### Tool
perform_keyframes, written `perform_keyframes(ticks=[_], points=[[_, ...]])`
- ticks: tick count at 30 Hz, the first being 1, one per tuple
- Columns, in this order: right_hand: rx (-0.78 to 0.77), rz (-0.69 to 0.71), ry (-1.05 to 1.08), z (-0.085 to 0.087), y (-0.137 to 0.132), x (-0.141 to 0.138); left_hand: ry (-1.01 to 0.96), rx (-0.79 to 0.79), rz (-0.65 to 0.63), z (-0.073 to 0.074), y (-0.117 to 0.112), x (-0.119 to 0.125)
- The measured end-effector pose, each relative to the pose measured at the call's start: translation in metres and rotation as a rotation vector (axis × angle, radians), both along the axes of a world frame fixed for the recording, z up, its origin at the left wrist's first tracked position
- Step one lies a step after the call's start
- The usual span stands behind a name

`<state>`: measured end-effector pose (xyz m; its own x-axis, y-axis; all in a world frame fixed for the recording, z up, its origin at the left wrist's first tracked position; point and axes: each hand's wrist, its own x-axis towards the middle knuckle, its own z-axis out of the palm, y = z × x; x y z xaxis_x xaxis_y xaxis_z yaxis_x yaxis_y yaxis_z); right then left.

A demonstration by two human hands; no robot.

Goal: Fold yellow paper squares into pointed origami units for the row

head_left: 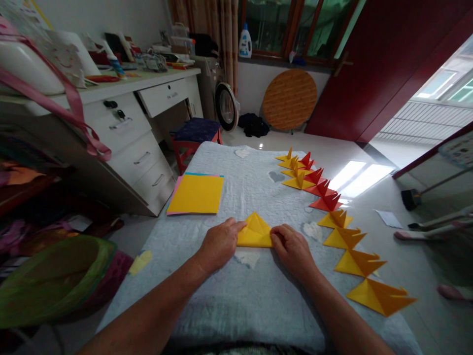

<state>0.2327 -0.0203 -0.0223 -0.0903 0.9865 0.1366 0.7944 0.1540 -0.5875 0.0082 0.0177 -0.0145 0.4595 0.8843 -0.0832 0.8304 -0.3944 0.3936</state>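
Note:
A yellow sheet of origami paper [254, 230], folded to a shape with a peak at the far side and a straight near edge, lies on the cloth-covered table [236, 296]. My left hand [220, 240] pinches its left corner, thumb and fingers closed. At the right corner my right hand [293, 248] is closed on the paper, fingers curled. Beyond my left hand rests a stack of square paper [197, 194], yellow on top with pink and blue edges showing. Along the right side stand several folded yellow paper pieces [380, 296] and red paper pieces [327, 201].
To the left stands a white desk [125, 118] with drawers, and a red stool [195, 130] is beyond the table. A green-rimmed basket [55, 281] sits at the lower left. Another person's feet [402, 235] show at the right, near a broom [410, 198].

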Motion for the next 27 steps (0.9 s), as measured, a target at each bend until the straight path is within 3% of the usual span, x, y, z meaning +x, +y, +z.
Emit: perform_keyframes(ticks=[27], points=[[0.014, 0.015, -0.028, 0.0011, -0.0010, -0.0011, 0.059, 0.056, 0.019, 0.0027, -0.0035, 0.0027]])
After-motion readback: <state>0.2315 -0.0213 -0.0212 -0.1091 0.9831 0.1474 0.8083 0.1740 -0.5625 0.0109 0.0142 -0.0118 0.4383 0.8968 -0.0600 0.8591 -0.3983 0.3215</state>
